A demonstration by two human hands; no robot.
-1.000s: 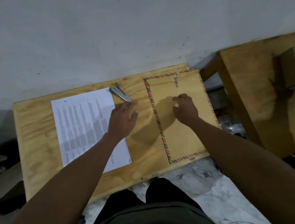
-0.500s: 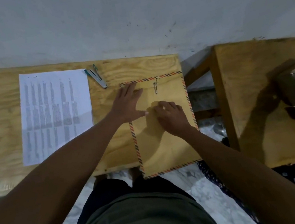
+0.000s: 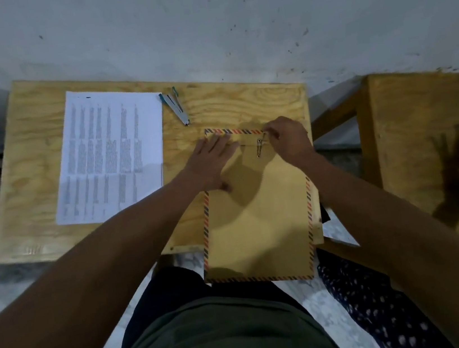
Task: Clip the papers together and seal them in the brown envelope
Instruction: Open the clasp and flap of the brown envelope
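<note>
The brown envelope [image 3: 258, 220], edged with a red-and-blue striped border, lies face up on the right part of a small plywood table [image 3: 39, 171], its lower end hanging past the table's near edge above the person's lap. Near its top, a metal clasp [image 3: 259, 147] sits on the flap, pointing toward the person. The left hand [image 3: 210, 163] lies flat on the upper left part of the envelope, fingers straight and spread, pressing the paper down. The right hand [image 3: 287, 139] is at the top right corner, its fingers curled and pinching the flap's striped edge just beside the clasp; whether the fingertips also touch the clasp cannot be told. The two hands are near each other, with the clasp between them. To the left, well apart from the envelope, the printed papers [image 3: 110, 155] lie flat on the table as one stack, covered in columns of small text. Just beside their upper right corner rests a stapler [image 3: 176, 107] with teal ends, angled toward the envelope. Behind the table rises a pale grey wall [image 3: 201, 24], and to the right stands a second wooden table [image 3: 421, 123].
</note>
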